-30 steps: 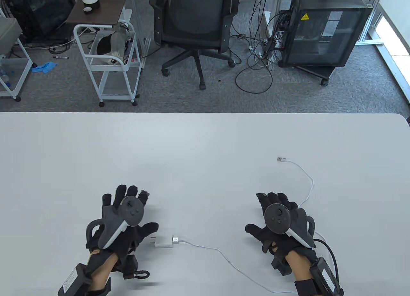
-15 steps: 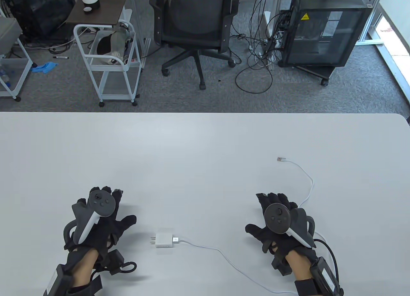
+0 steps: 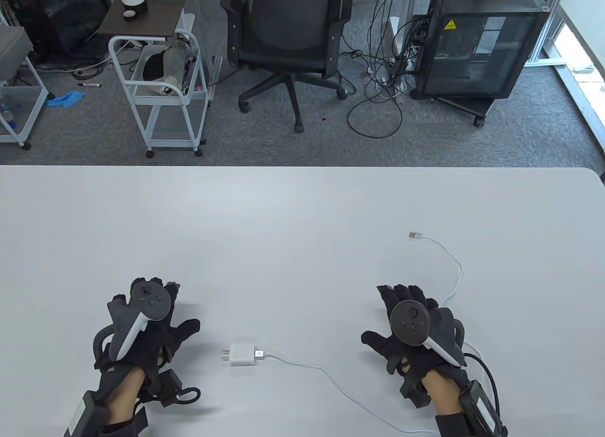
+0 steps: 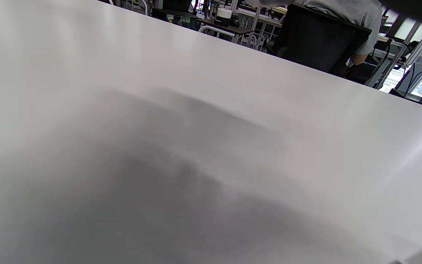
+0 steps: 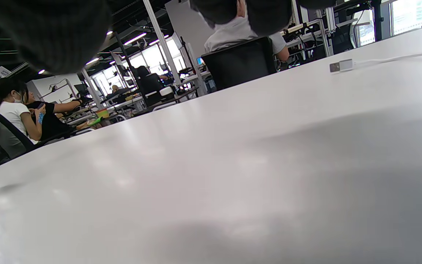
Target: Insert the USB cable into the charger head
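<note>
A white charger head (image 3: 241, 354) lies on the white table (image 3: 293, 219) between my hands, prongs pointing left. A white USB cable (image 3: 326, 374) is plugged into its right side and runs right past my right wrist. The cable's other plug (image 3: 415, 235) lies free farther back on the right; it also shows in the right wrist view (image 5: 340, 66). My left hand (image 3: 151, 323) rests flat on the table left of the charger, apart from it, holding nothing. My right hand (image 3: 401, 323) rests flat on the table to the right, holding nothing.
Beyond the table's far edge stand a black office chair (image 3: 288, 30), a white cart (image 3: 160, 82) and a black cabinet (image 3: 477, 45) with loose floor cables. The left wrist view shows only bare tabletop (image 4: 196, 146).
My left hand let go of the charger head and moved left, away from it, then settled. The charger stays with the cable plugged in. My right hand has not moved.
</note>
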